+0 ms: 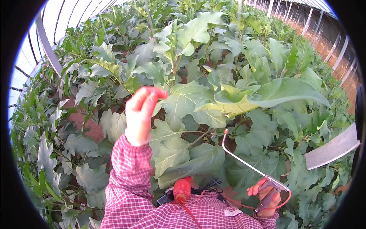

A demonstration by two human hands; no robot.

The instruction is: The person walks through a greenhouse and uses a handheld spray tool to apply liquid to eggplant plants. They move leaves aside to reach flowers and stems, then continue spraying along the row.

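My left hand [142, 110] is raised over the eggplant plants, its fingers bent towards a broad green leaf [186, 98]. Overexposure hides whether the fingertips touch the leaf or pinch anything. Lower right, my right hand [266, 194] grips the handle of a small trigger sprayer [268, 199]. Its thin bent metal wand [243, 161] points up and to the left. The orange-brown tip [226, 131] ends beside a purple flower [212, 134] under the leaves. From the handle a red hose [288, 199] loops back towards my body. A red bottle [182, 189] hangs at my chest.
Dense eggplant foliage surrounds me, with vertical support strings [149, 18] among the stems. A pale curved greenhouse post [47, 43] stands at left, and a grey-white beam [331, 147] at right. Dark cables [210, 184] lie by the bottle. Bare reddish soil [85, 124] shows between leaves.
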